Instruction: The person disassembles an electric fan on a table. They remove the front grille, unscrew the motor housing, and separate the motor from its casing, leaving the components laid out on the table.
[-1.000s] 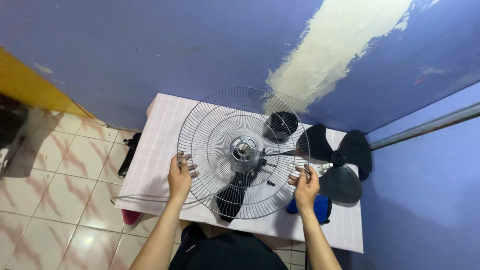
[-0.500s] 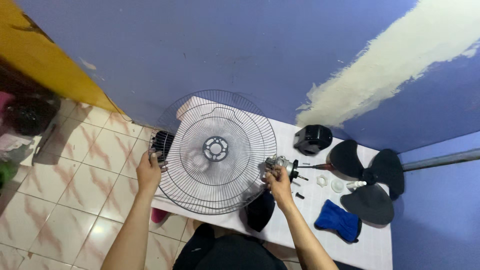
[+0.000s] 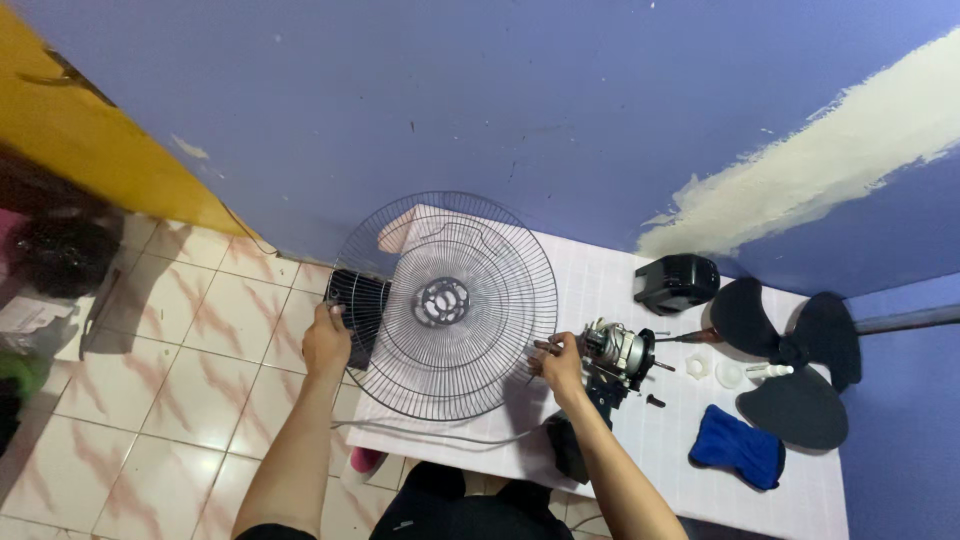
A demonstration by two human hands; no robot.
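Observation:
A round wire fan guard (image 3: pixel 445 305) is held tilted over the left end of a white tiled table (image 3: pixel 640 440). My left hand (image 3: pixel 326 342) grips its left rim out past the table edge. My right hand (image 3: pixel 560 366) grips its right rim. Just right of that hand lies the bare silver fan motor (image 3: pixel 618 350) on its black stand (image 3: pixel 585 420). A black motor cover (image 3: pixel 676 283), a black three-blade fan blade (image 3: pixel 790 365) and a blue cloth (image 3: pixel 738 448) sit further right.
Small white plastic nuts (image 3: pixel 712 370) and dark screws (image 3: pixel 655 401) lie between motor and blade. A grey cable (image 3: pixel 430 432) runs along the table's near edge. A blue wall stands behind; pink tiled floor (image 3: pixel 190 360) and dark clutter (image 3: pixel 60 250) are to the left.
Both hands have carried the guard off the motor and leftward, past the table's left end. The motor now lies uncovered on the table. The view has shifted left too.

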